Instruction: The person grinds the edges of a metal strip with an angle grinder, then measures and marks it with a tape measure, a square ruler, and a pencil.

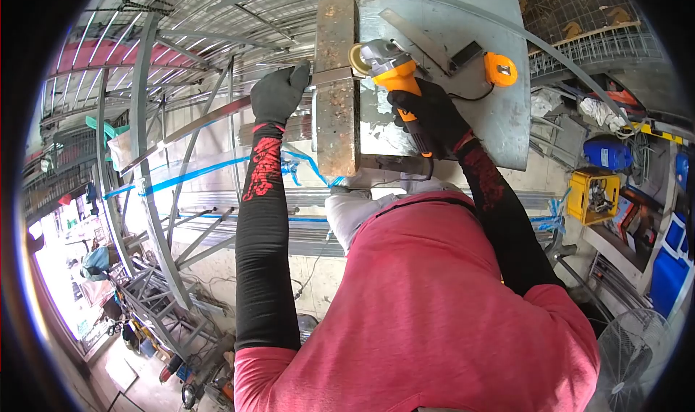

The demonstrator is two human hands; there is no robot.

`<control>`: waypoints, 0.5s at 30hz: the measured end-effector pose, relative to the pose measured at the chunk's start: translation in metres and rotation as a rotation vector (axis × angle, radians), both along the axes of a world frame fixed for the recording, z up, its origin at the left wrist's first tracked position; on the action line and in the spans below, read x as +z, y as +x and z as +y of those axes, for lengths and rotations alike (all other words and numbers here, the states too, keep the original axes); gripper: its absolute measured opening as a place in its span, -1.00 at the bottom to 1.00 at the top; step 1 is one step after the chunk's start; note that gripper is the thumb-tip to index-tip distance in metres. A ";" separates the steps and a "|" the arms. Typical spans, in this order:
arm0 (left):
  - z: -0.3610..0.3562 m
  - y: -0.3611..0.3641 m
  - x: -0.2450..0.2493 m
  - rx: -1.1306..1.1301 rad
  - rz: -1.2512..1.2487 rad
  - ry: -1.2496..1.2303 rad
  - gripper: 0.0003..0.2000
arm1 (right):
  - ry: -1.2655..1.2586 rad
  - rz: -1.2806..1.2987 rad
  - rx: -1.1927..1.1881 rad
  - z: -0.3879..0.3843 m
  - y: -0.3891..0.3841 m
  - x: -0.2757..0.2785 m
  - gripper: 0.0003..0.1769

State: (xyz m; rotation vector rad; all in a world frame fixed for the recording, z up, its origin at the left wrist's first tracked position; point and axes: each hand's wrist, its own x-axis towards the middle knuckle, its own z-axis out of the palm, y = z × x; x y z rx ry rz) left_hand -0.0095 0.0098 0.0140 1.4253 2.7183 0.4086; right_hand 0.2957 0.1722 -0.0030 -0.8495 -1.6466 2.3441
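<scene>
My left hand (277,95), in a dark grey glove, is closed around a long thin metal bar (210,118). The bar runs up from the lower left, and its end lies across a rusty steel beam (337,130) at the table's left edge. In my right hand (434,119), black-gloved, is a yellow-orange angle grinder (392,68), gripped by its body. The grinder's disc (357,59) sits right by the end of the bar, at the beam's right side. A black cord trails down from the grinder's rear.
On the metal-topped table (499,133) lie an orange tape measure (501,70) and a try square (416,39). Steel racking (148,115) stands to the left. At right are a yellow machine (594,197), a blue container (607,153) and a fan (631,354).
</scene>
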 end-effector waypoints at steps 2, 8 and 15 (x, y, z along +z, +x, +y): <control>0.000 0.002 0.002 0.003 0.001 0.004 -0.36 | 0.013 0.071 0.010 0.000 -0.004 0.001 -0.53; 0.000 0.004 0.007 0.045 -0.034 -0.043 -0.37 | 0.089 -0.010 0.032 0.006 -0.004 -0.012 -0.53; 0.000 0.002 0.002 0.026 -0.009 -0.034 -0.37 | 0.067 0.073 0.023 0.002 -0.006 -0.003 -0.55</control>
